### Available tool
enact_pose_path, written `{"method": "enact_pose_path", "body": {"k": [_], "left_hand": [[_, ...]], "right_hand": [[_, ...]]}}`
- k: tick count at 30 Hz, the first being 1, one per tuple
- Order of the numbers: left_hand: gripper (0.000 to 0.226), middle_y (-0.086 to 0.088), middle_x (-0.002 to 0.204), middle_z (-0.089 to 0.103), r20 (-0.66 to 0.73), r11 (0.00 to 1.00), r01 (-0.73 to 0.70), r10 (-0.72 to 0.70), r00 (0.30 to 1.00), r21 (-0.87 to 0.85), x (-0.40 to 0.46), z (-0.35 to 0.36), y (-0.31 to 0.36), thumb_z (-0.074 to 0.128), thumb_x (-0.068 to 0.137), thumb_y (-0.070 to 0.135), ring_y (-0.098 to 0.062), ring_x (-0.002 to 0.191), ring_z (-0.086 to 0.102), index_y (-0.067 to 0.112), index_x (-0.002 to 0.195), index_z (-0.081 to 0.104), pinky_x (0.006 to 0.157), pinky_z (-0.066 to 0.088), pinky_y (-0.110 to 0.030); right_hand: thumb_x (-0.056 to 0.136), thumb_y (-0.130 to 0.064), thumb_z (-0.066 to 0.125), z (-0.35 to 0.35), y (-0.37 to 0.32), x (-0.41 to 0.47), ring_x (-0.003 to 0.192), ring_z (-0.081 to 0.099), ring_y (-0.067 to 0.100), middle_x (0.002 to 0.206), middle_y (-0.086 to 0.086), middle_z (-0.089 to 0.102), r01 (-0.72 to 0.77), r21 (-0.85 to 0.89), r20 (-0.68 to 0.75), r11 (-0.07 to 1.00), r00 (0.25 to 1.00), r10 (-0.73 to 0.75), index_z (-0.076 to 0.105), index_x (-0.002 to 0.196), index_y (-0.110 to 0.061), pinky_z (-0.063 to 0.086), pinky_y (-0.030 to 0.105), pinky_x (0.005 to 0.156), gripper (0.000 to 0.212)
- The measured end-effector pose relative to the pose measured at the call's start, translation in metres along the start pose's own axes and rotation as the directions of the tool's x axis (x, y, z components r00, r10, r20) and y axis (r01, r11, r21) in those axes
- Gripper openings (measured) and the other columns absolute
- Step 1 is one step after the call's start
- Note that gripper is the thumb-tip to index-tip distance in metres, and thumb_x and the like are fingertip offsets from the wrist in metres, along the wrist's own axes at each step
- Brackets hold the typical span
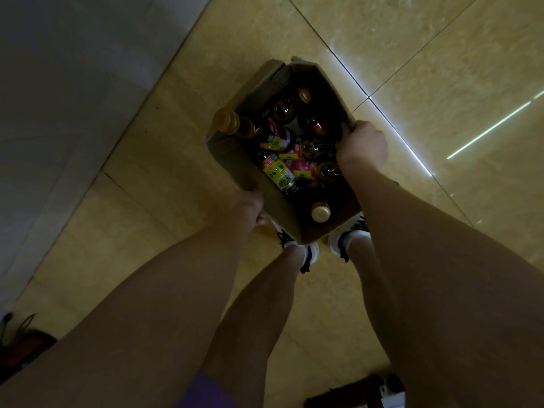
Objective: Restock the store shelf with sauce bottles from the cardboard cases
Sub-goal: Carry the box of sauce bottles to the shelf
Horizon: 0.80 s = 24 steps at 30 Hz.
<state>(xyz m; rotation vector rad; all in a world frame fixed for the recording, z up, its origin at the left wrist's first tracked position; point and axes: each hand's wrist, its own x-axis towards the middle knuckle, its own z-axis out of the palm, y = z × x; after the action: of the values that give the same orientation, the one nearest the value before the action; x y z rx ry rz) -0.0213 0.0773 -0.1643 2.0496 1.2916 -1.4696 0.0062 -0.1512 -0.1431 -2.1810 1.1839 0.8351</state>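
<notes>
You are looking straight down at a cardboard case [232, 160] in the middle of the frame. It sits over the shiny tile floor [412, 54], just above your shoes [350, 234].

Your right hand [363, 148] grips the right wall of the case, with the fingers curled over the top edge. Your left hand [250, 207] is at the lower left wall. It looks like it holds the case from outside, but its fingers are hidden, so you cannot tell how they lie.

The case has many sauce bottles [297, 148] in it. Some stand up and some lie on their sides. One bottle with a gold cap [228, 120] pokes up at the upper left corner. Another gold cap [321, 212] shows near the bottom end.

No shelf is in the picture, and no bottle is in your hand. So the job looks like it is near the start: the case needs to get to the shelf, and the bottles in it all wait to be put out.

One lying bottle has a yellow and green label [279, 173] with a small red mark and some Chinese writing. It is too small and dark to read. Other labels are pink and purple, and you cannot read them either.
</notes>
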Motion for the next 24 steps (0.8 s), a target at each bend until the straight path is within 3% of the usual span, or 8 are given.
{"method": "enact_pose_path", "body": {"k": [2, 3, 6, 9, 12, 15, 20, 24], "left_hand": [[0.048, -0.016, 0.081, 0.070, -0.057, 0.995, -0.096, 0.097, 0.994, 0.011, 0.004, 0.000, -0.002, 0.048, 0.101, 0.048, -0.029, 0.064, 0.068, 0.003, 0.092, 0.063, 0.070, 0.057, -0.034], [0.051, -0.019, 0.094, 0.073, -0.073, 0.989, -0.140, 0.143, 0.987, 0.050, 0.010, -0.001, -0.005, 0.048, 0.099, 0.051, -0.034, 0.081, 0.072, 0.004, 0.104, 0.065, 0.083, 0.059, -0.039], [0.057, -0.020, 0.121, 0.069, -0.078, 0.951, -0.193, 0.217, 0.973, 0.240, 0.000, -0.008, -0.003, 0.044, 0.102, 0.050, -0.037, 0.115, 0.065, 0.001, 0.124, 0.064, 0.102, 0.050, -0.042], [0.053, -0.023, 0.133, 0.061, -0.051, 0.887, -0.291, 0.330, 0.943, 0.360, -0.028, -0.009, 0.012, 0.044, 0.105, 0.042, -0.039, 0.126, 0.057, -0.002, 0.128, 0.060, 0.104, 0.046, -0.041], [0.051, -0.023, 0.130, 0.062, -0.025, 0.827, -0.349, 0.400, 0.916, 0.441, -0.051, 0.001, 0.022, 0.042, 0.106, 0.041, -0.039, 0.121, 0.059, -0.003, 0.124, 0.061, 0.095, 0.046, -0.038], [0.050, -0.025, 0.131, 0.060, -0.019, 0.768, -0.391, 0.464, 0.886, 0.507, -0.081, 0.000, 0.036, 0.041, 0.107, 0.038, -0.040, 0.123, 0.057, -0.005, 0.124, 0.060, 0.097, 0.045, -0.040], [0.054, -0.026, 0.136, 0.057, 0.024, 0.642, -0.408, 0.519, 0.855, 0.649, -0.135, -0.019, 0.070, 0.039, 0.108, 0.039, -0.041, 0.127, 0.054, -0.005, 0.131, 0.057, 0.099, 0.044, -0.039], [0.051, -0.023, 0.147, 0.048, 0.105, 0.589, -0.439, 0.514, 0.851, 0.679, -0.209, -0.022, 0.089, 0.038, 0.109, 0.034, -0.039, 0.133, 0.048, -0.005, 0.142, 0.046, 0.104, 0.041, -0.038]], "right_hand": [[0.104, -0.022, 0.048, -0.003, 0.003, 0.004, 0.110, 0.063, 0.040, 0.117, 0.019, 0.066, 0.018, -0.048, 0.015, 0.999, 1.000, -0.018, 0.067, 0.123, -0.010, 0.041, 0.036, 0.078, 0.029], [0.102, -0.019, 0.049, -0.006, 0.006, 0.005, 0.108, 0.063, 0.040, 0.115, 0.020, 0.066, 0.037, -0.075, 0.030, 0.996, 0.999, -0.035, 0.068, 0.122, -0.009, 0.042, 0.036, 0.078, 0.029], [0.100, -0.016, 0.052, -0.019, 0.023, -0.006, 0.107, 0.061, 0.042, 0.116, 0.022, 0.063, 0.076, -0.161, 0.089, 0.984, 0.994, -0.063, 0.065, 0.118, -0.003, 0.042, 0.038, 0.076, 0.026], [0.096, -0.014, 0.057, -0.039, 0.050, -0.018, 0.110, 0.061, 0.043, 0.117, 0.024, 0.062, 0.119, -0.270, 0.162, 0.955, 0.984, -0.077, 0.062, 0.119, 0.001, 0.044, 0.038, 0.077, 0.028], [0.092, -0.015, 0.058, -0.065, 0.081, -0.024, 0.102, 0.065, 0.039, 0.109, 0.019, 0.066, 0.188, -0.407, 0.262, 0.894, 0.962, -0.083, 0.066, 0.111, -0.004, 0.050, 0.039, 0.078, 0.023], [0.094, -0.019, 0.055, -0.086, 0.103, -0.040, 0.092, 0.067, 0.034, 0.096, 0.011, 0.067, 0.248, -0.475, 0.331, 0.844, 0.939, -0.090, 0.068, 0.103, -0.010, 0.053, 0.037, 0.076, 0.019], [0.100, -0.026, 0.047, -0.119, 0.126, -0.069, 0.100, 0.066, 0.038, 0.105, 0.016, 0.066, 0.158, -0.321, 0.297, 0.934, 0.953, -0.059, 0.066, 0.111, -0.009, 0.050, 0.038, 0.077, 0.028], [0.100, -0.026, 0.047, -0.157, 0.153, -0.106, 0.094, 0.064, 0.035, 0.095, 0.012, 0.059, 0.064, -0.203, 0.317, 0.977, 0.948, 0.003, 0.066, 0.112, -0.007, 0.050, 0.036, 0.074, 0.029]]}}
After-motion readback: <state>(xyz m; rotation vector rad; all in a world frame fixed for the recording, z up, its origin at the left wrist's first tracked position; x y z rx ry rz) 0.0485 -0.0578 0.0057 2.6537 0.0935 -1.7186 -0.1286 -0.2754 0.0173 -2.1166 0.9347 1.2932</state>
